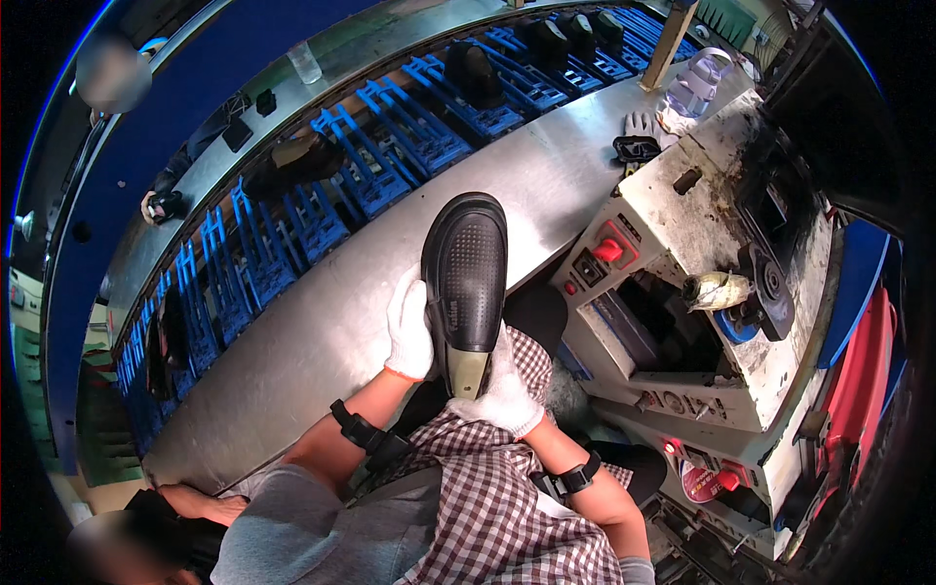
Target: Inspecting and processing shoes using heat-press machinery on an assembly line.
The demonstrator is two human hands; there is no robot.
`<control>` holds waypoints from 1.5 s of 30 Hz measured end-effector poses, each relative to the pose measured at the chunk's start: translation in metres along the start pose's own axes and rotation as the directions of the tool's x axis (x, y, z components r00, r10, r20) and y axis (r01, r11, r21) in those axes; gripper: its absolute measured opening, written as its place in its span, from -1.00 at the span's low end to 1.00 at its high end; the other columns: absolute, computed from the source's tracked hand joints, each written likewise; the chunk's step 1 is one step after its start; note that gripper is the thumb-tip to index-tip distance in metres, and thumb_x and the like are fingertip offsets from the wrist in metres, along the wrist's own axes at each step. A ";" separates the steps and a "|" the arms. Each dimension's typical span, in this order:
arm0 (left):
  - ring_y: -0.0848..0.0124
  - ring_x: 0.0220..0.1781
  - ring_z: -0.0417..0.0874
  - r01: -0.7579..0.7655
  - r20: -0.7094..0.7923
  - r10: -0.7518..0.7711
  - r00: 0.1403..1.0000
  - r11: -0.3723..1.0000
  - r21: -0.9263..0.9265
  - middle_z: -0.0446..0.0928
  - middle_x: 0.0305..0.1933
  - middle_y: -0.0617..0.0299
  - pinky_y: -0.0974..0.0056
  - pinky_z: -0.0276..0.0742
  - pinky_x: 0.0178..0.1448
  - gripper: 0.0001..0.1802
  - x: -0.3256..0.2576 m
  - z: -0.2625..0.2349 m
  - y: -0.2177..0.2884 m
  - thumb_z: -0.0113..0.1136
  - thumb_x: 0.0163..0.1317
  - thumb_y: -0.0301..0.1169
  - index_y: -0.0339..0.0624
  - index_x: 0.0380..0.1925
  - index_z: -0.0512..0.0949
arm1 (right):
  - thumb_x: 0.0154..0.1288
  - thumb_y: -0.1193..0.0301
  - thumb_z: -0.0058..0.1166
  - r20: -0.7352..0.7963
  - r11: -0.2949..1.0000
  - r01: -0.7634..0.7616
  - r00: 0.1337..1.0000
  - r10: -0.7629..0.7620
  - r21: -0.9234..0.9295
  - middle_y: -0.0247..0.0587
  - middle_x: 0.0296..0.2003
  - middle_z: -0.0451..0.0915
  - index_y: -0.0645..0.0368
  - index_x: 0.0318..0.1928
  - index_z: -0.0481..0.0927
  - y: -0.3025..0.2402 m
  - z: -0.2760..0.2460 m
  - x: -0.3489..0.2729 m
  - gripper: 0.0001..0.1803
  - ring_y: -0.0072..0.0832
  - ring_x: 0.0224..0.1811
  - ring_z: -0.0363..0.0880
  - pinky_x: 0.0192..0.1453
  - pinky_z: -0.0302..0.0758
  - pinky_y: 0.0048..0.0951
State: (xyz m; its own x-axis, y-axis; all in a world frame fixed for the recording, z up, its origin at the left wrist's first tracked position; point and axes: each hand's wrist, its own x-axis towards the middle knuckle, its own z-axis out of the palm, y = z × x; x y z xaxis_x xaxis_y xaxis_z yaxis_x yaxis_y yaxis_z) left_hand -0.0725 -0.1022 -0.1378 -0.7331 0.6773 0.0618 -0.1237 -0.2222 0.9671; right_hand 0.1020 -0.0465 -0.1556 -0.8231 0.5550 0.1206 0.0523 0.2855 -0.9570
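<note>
Black slip-on shoe (473, 273) with perforated upper is at the desk (322, 361)'s near edge, held up, toe pointing toward the far edge; a pale olive last (469, 370) shows at its heel end. Right hand (502, 390), white glove: grip closed around the heel end, fingers partly hidden under it. Left hand (409, 336), also gloved, lies along the shoe's left side; fingers partly hidden, can't tell how far that grip is closed. Blue racks (375, 146) run along the desk's far edge, some carrying dark shoes (475, 76). At the desk's right end: clear purple-tinted bottle (698, 83), with a grey-and-black glove (639, 136) nearer. Off-white machine (721, 402) stands just beside that end, grimy top, red knob (608, 250) on the panel, wrapped piece (717, 291) on top. Co-worker's hand (156, 207) beyond the racks, at a dark item.
</note>
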 end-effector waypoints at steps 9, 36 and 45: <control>0.33 0.35 0.53 -0.020 -0.024 0.019 1.000 0.998 -0.052 0.54 0.33 0.05 0.24 0.36 0.49 -0.51 0.002 0.000 -0.004 -0.09 0.62 -0.31 -0.43 0.37 0.41 | -0.26 0.26 0.68 0.005 1.000 0.007 1.000 -0.007 0.014 0.21 0.50 0.16 0.33 0.64 -0.22 0.003 0.000 0.000 0.58 0.06 0.58 0.15 0.67 0.14 -0.15; 0.36 0.26 0.58 0.001 -0.005 -0.001 1.000 0.997 -0.081 0.60 0.22 0.07 0.26 0.42 0.42 -0.57 0.003 -0.005 -0.006 -0.07 0.60 -0.32 -0.39 0.28 0.49 | -0.25 0.20 0.68 0.001 0.999 0.015 1.000 -0.015 -0.030 0.22 0.49 0.16 0.34 0.64 -0.22 0.005 0.001 -0.002 0.58 0.07 0.59 0.14 0.67 0.14 -0.15; 0.27 0.42 0.46 -0.080 -0.049 0.079 0.996 0.997 -0.017 0.44 0.42 -0.02 0.18 0.30 0.55 -0.42 0.010 0.003 0.014 -0.04 0.60 -0.29 -0.29 0.52 0.25 | -0.24 0.22 0.67 0.023 0.998 -0.015 1.000 0.014 0.062 0.25 0.51 0.13 0.34 0.64 -0.24 0.007 0.003 0.000 0.59 0.09 0.61 0.10 0.68 0.12 -0.15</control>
State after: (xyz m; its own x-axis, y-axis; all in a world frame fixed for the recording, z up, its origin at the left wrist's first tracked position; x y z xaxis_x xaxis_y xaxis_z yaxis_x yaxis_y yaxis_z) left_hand -0.0798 -0.0964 -0.1229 -0.7723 0.6226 0.1260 -0.0758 -0.2873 0.9549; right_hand 0.1011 -0.0467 -0.1627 -0.8353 0.5404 0.1010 0.0299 0.2280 -0.9732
